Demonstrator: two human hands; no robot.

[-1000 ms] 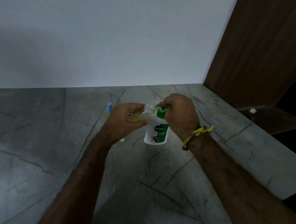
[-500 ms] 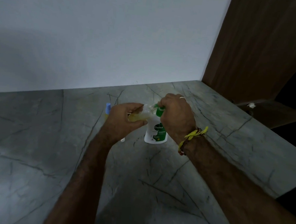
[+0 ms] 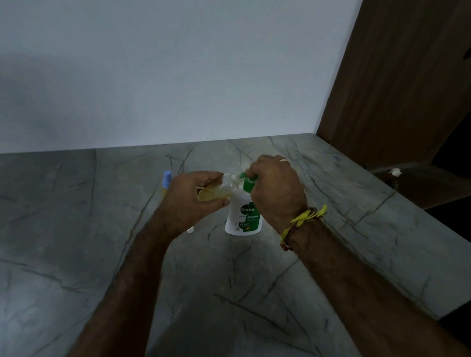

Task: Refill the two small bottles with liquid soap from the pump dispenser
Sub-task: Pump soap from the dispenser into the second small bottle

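1. Little has changed over the last second: the left hand [image 3: 192,200] still grips the tilted small bottle [image 3: 217,192], its mouth at the spout
2. The right hand [image 3: 276,190] keeps its fingers curled on the pump dispenser [image 3: 244,214], which stands on the tabletop [image 3: 61,251]
3. Yellow soap already lies inside, so filling looks underway; the second bottle [image 3: 166,178], blue-capped, waits behind the left hand

I see the pump dispenser [image 3: 244,216] standing upright on the grey veined counter, a white bottle with a green label and a green pump head. Tilted almost on its side, a small clear bottle [image 3: 216,191] partly filled with yellow soap has its mouth right at the pump's nozzle. Further back to the left, I can make out a second small bottle [image 3: 166,179] with a blue cap, upright and mostly hidden.
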